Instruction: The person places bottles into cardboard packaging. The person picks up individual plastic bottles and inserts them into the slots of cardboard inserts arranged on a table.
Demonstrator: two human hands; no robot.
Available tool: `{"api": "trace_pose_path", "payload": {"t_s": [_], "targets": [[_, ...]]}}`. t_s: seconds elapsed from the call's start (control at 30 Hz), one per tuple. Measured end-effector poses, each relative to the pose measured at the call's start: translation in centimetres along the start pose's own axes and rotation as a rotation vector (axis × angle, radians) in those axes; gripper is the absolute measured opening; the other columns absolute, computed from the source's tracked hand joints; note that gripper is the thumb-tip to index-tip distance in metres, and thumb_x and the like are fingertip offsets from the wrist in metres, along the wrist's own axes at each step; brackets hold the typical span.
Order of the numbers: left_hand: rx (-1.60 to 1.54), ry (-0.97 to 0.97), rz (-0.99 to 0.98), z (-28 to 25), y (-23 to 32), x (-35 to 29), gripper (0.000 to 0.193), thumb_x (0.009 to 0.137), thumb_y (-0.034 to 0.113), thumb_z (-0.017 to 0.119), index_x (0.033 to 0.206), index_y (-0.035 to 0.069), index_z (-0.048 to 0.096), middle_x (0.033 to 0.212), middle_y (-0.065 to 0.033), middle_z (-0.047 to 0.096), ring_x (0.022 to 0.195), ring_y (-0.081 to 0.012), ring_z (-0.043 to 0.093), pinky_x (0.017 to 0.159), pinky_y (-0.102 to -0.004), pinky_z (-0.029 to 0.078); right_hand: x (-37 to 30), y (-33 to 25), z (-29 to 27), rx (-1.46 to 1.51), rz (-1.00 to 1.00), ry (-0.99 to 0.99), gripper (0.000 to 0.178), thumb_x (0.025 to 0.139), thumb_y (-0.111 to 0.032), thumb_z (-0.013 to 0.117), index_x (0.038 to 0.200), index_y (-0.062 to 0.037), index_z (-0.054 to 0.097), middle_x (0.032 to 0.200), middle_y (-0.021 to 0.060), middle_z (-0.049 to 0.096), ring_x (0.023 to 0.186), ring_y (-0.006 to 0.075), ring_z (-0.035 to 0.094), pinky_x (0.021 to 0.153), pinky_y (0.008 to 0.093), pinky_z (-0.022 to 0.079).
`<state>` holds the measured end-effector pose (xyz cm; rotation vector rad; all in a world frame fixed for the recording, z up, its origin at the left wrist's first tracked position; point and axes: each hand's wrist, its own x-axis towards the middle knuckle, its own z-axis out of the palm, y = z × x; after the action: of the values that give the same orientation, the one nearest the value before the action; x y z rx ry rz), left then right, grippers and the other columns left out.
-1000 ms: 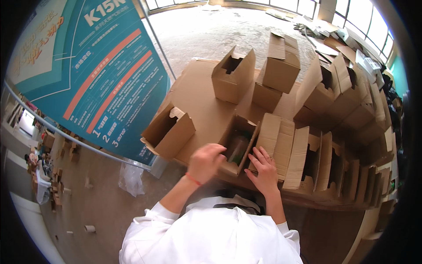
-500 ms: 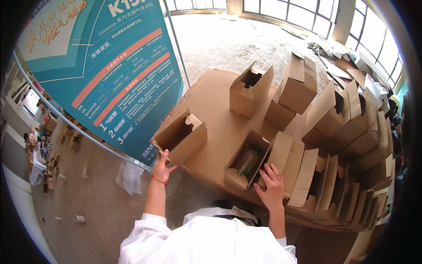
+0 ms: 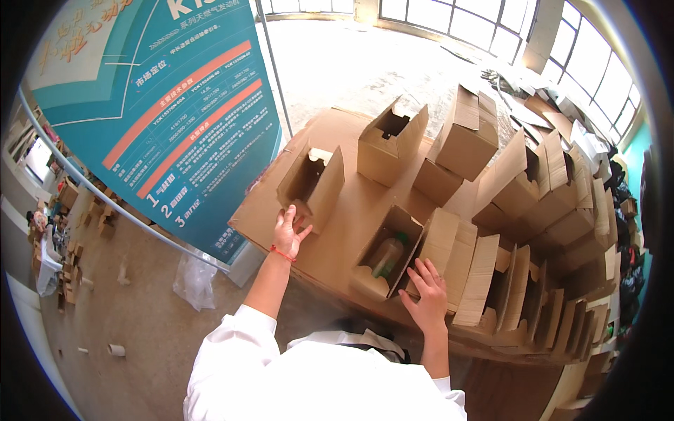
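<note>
An open cardboard box stands at the left of the table. My left hand, with a red cord round its wrist, is at the near end of this box, fingers apart and fingertips touching or very close to it. To its right, another open cardboard box holds a clear bottle with green parts, lying tilted inside. Fingers stretched out, my right hand rests against the side of a closed-topped carton, just right of the box with the bottle.
The cardboard-covered table carries more boxes: an open one at the back, a stacked pair beside it, and several crowded along the right. A teal banner in a metal frame stands left; a plastic bag lies on the floor.
The left box has moved away from me and to the right, farther onto the table, with my left hand following. My right hand stays nearly in place. The whole view has shifted slightly.
</note>
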<state>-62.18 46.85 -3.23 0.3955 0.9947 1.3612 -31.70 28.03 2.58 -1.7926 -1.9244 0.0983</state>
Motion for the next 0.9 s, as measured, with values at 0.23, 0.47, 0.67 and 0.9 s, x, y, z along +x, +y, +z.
{"api": "trace_pose_path", "payload": {"t_s": [0.23, 0.47, 0.67, 0.9], "targets": [[0.458, 0.039, 0.313, 0.3, 0.1, -1.2, 0.082, 0.088, 0.034, 0.069, 0.148, 0.003, 0.022, 0.145, -0.0197, 0.032, 0.134, -0.0285, 0.034, 0.110, -0.0392, 0.033, 0.0, -0.1, 0.0, 0.021, 0.020, -0.023, 0.047, 0.073, -0.021, 0.075, 0.118, -0.0090, 0.065, 0.138, 0.0066, 0.052, 0.133, 0.0270, 0.042, 0.103, 0.0446, 0.036], [1.026, 0.127, 0.656, -2.2, 1.5, 8.5, 0.065, 0.086, 0.035, 0.068, 0.138, 0.004, 0.043, 0.136, -0.0230, 0.044, 0.129, -0.0316, 0.043, 0.106, -0.0402, 0.036, -0.1, 0.1, 0.0, 0.019, 0.028, -0.015, 0.047, 0.073, -0.023, 0.076, 0.117, -0.0111, 0.065, 0.138, 0.0035, 0.052, 0.134, 0.0228, 0.042, 0.102, 0.0445, 0.037], [1.196, 0.218, 0.761, -5.2, 5.0, 11.6, 0.030, 0.094, 0.025, 0.055, 0.103, 0.001, 0.071, 0.086, -0.0132, 0.072, 0.085, -0.0225, 0.070, 0.078, -0.0316, 0.053, -0.3, 0.5, 0.3, 0.042, 0.018, 0.005, 0.047, 0.073, -0.022, 0.076, 0.118, -0.0106, 0.065, 0.138, 0.0044, 0.053, 0.133, 0.0236, 0.043, 0.101, 0.0437, 0.038], [1.036, 0.009, 0.667, -7.8, 4.6, 10.1, 0.048, 0.088, 0.039, 0.066, 0.115, -0.001, 0.063, 0.094, -0.0109, 0.071, 0.084, -0.0176, 0.066, 0.076, -0.0309, 0.052, -0.1, 0.1, 0.5, 0.028, -0.041, 0.031, 0.047, 0.072, -0.021, 0.076, 0.117, -0.0102, 0.065, 0.137, 0.0066, 0.053, 0.132, 0.0263, 0.043, 0.101, 0.0452, 0.037]]}}
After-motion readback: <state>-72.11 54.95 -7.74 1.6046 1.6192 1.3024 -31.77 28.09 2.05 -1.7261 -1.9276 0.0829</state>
